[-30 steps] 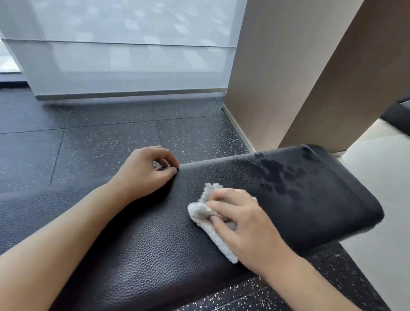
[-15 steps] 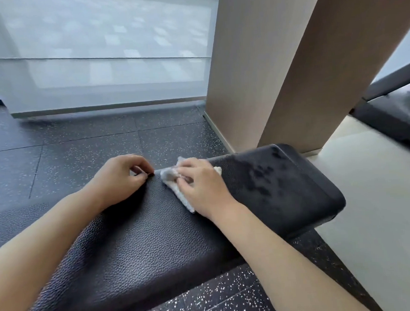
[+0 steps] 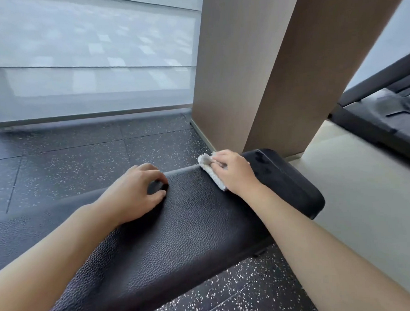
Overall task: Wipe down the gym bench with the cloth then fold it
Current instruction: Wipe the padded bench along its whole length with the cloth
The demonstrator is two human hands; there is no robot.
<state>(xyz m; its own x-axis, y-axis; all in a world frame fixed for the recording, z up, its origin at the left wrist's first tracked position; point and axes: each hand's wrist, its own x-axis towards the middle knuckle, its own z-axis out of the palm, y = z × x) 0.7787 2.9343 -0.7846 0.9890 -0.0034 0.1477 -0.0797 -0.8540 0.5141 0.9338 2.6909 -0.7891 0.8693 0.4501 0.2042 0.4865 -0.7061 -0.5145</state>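
On bench [image 3: 191, 227], cloth [image 3: 210, 170] under right hand [image 3: 235, 172]

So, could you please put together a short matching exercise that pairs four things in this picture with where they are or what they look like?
Things:
1. cloth
2. left hand
3. wet patches
4. floor tiles

Descriptions:
A. dark with pale speckles
B. fingers curled, resting on the bench pad, holding nothing
C. white, bunched under the right hand at the pad's far edge
D. dark marks near the bench end, beside the right hand

Pairs: 1-C, 2-B, 3-D, 4-A
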